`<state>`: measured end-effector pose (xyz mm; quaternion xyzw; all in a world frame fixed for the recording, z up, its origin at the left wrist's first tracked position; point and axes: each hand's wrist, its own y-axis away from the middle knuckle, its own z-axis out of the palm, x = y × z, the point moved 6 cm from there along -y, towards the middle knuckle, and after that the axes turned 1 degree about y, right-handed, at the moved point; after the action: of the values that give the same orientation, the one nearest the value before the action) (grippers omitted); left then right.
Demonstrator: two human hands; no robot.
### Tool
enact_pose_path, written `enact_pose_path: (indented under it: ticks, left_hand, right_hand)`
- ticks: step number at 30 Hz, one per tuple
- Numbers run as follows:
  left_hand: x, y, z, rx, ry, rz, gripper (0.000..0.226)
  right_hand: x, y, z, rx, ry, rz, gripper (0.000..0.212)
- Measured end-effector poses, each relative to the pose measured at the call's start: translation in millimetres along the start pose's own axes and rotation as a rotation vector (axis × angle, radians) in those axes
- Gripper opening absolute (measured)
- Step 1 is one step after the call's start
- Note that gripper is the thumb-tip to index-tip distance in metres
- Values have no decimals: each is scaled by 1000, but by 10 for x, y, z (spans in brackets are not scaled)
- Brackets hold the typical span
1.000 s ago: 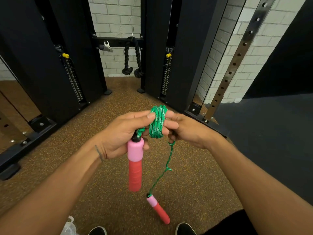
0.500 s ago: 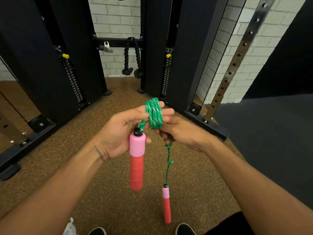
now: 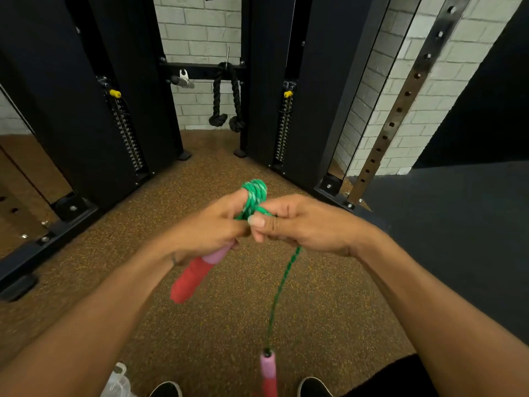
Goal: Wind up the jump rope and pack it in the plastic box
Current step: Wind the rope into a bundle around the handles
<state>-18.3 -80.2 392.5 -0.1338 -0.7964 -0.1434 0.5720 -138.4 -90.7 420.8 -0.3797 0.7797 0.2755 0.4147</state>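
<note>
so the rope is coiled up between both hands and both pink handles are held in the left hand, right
Not quite. The head view shows only one pink handle held in the left hand; the other handle dangles free on the green rope below the right hand.

Open speckled brown floor [image 3: 200, 325] lies below and around both hands, clear to either side. Ahead, 2 black machine columns [image 3: 86, 110] and [image 3: 286, 81] wall off left and right, leaving a narrow gap between them where a black rope attachment [image 3: 226, 98] hangs. A perforated steel upright [image 3: 400, 110] slants at the right. 2 shoes [image 3: 313, 386] and a clear plastic item [image 3: 117, 382] crowd the bottom edge.
</note>
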Motion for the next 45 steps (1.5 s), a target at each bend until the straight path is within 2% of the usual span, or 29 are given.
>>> enact_pose_path:
  ticks: [2, 7, 12, 17, 22, 28, 36, 39, 42, 45]
  left_hand:
    - [6, 10, 69, -39, 41, -20, 31]
    - [59, 44, 98, -113, 117, -37, 34]
    - [56, 16, 125, -85, 200, -44, 36]
    - [96, 29, 157, -129, 254, -26, 41]
    - [100, 34, 196, -171, 304, -10, 42]
    - [99, 30, 249, -120, 326, -39, 34]
    - [125, 20, 248, -133, 424, 1, 37]
    - [144, 21, 222, -91, 451, 11, 37]
    - [174, 12, 200, -15, 440, 12, 37]
    - [170, 7, 194, 22, 413, -2, 37]
  right_hand:
    - [3, 10, -94, 107, -56, -24, 28]
    - [25, 44, -308, 329, -147, -67, 23]
    - [123, 9, -373, 410, -191, -85, 19]
    - [205, -24, -394, 445, -222, -82, 13]
    - [343, -61, -355, 386, -272, 9, 22]
    - [378, -37, -319, 364, -250, 65, 30]
    - [440, -57, -246, 299, -300, 139, 37]
    - [508, -90, -193, 262, -365, 160, 36]
    - [519, -107, -150, 250, -417, 161, 45]
    - [572, -122, -111, 251, -426, 200, 37]
